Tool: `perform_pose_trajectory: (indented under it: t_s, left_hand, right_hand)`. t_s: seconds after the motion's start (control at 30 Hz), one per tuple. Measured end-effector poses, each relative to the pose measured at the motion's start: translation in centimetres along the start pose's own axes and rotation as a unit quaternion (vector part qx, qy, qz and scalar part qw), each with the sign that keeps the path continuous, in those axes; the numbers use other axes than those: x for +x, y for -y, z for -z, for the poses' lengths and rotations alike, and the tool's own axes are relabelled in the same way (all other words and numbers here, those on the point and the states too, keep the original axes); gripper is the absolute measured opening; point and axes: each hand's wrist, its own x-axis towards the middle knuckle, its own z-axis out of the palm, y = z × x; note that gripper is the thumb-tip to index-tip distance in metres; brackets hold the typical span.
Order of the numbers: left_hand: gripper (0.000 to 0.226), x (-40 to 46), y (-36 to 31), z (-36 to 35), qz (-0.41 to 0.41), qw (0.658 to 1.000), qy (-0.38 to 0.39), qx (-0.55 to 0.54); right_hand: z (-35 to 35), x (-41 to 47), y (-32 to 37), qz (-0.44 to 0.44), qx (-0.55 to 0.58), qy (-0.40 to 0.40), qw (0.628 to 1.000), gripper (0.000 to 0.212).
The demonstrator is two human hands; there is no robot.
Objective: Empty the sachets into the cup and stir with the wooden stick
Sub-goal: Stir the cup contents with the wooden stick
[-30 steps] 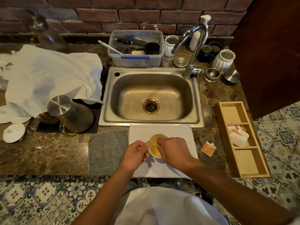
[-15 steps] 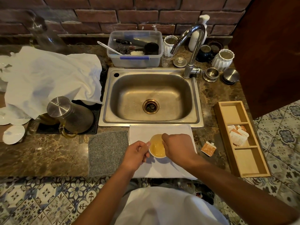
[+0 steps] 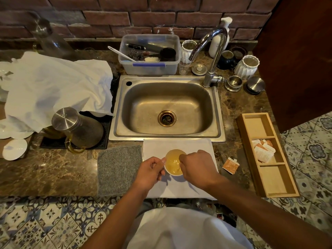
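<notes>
Two hands (image 3: 179, 168), one cup (image 3: 173, 162), one sink (image 3: 167, 108), two white jars (image 3: 247, 67)

Stick hidden under right hand (image 3: 196, 168); cup (image 3: 173, 162) right rim covered; sachets (image 3: 263, 152) print unreadable; left plates (image 3: 14, 149) partly covered by cloth.

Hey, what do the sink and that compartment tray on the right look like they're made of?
Sink: likely stainless steel with a brushed, dull-shiny finish, shown by its grey metallic reflections. Compartment tray: apparently pale unfinished or lightly sealed wood, going by its matte tan surfaces and thin board dividers.
</notes>
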Motion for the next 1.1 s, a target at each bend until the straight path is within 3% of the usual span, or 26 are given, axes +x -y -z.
perform_pose_trajectory:
  t_s: [0.2,0.4,0.67,0.83,1.1]
  left_hand:
    - [0.028,0.1,0.1,0.0,0.005,1.0,0.0,-0.003]
    - [0.03,0.0,0.0,0.0,0.004,1.0,-0.002,0.004]
    - [0.031,-0.1,-0.3,-0.2,0.007,1.0,-0.007,0.008]
    - [0.03,-0.1,-0.2,-0.1,0.011,1.0,-0.005,0.011]
    - [0.028,-0.1,-0.2,-0.1,0.009,1.0,-0.005,0.003]
  right_hand:
    - [-0.1,0.7,-0.9,0.008,0.005,-0.06,0.998,0.029]
    - [-1.3,0.3,0.7,0.009,0.035,-0.055,0.998,0.02]
    - [0.3,-0.3,-0.1,0.012,0.015,-0.014,1.0,0.032]
    - [0.5,-0.4,-0.8,0.017,0.004,-0.061,0.998,0.028]
    - [-1.4,0.0,0.0,0.008,0.045,-0.062,0.997,0.028]
